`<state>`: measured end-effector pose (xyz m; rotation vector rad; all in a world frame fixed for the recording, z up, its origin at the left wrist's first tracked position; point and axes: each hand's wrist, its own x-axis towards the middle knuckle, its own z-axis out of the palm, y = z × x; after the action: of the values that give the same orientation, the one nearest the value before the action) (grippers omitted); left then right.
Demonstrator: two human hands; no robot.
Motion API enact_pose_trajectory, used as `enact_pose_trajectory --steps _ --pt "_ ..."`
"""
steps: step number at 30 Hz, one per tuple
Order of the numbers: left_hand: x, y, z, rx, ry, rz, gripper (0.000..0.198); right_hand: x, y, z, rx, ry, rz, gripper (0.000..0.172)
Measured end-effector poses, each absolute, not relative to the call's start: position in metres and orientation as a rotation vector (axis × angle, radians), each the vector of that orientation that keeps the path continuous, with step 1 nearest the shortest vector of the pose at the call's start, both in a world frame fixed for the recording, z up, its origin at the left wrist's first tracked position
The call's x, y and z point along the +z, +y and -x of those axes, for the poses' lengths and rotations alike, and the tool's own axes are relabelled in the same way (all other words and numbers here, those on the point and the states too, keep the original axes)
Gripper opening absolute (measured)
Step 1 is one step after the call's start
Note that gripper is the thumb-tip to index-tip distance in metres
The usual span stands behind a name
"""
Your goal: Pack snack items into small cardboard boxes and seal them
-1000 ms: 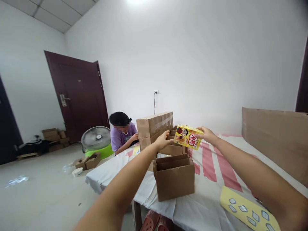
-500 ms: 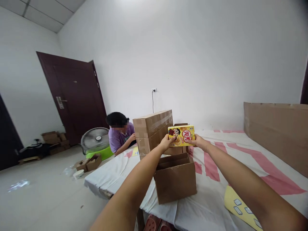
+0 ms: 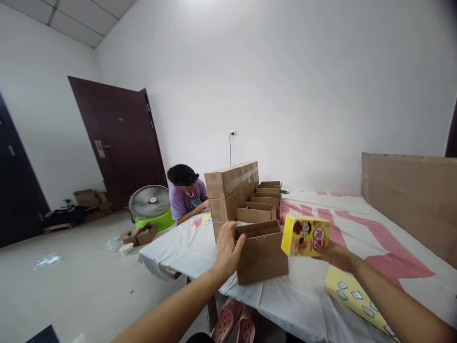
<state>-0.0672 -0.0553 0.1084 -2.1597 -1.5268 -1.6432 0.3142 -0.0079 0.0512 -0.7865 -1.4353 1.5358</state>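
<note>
Leaving yellow box to right hand | left hand on carton

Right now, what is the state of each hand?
Left hand: open, touching the open brown cardboard box.
Right hand: closed on the yellow rectangular snack carton.

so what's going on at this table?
A person is working at a table covered in a white cloth with pink stripes. Their left hand rests against the left wall of an open brown cardboard box. Their right hand holds a small yellow printed snack carton in the air just right of that box. Behind it stand a row of similar open boxes and two stacked taped cartons. A second person in a purple shirt sits at the far end.
</note>
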Motion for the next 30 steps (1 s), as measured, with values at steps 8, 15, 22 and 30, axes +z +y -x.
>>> enact_pose_trajectory --steps 8,15,22,30 --pt "-0.029 -0.051 0.107 -1.510 -2.218 2.004 0.082 -0.007 -0.040 -0.230 1.620 -1.509 0.676 0.062" --pt "-0.038 -0.063 0.087 -1.305 -2.162 1.787 0.074 -0.063 -0.036 -0.177 1.388 -1.387 0.675 0.059" --pt "-0.037 -0.061 0.065 -1.041 -2.200 2.152 0.027 -0.082 -0.041 -0.177 1.238 -1.390 0.733 0.051" --pt "-0.020 -0.030 0.062 -0.915 -2.485 2.074 0.022 -0.073 -0.049 -0.177 1.196 -1.445 0.769 0.048"
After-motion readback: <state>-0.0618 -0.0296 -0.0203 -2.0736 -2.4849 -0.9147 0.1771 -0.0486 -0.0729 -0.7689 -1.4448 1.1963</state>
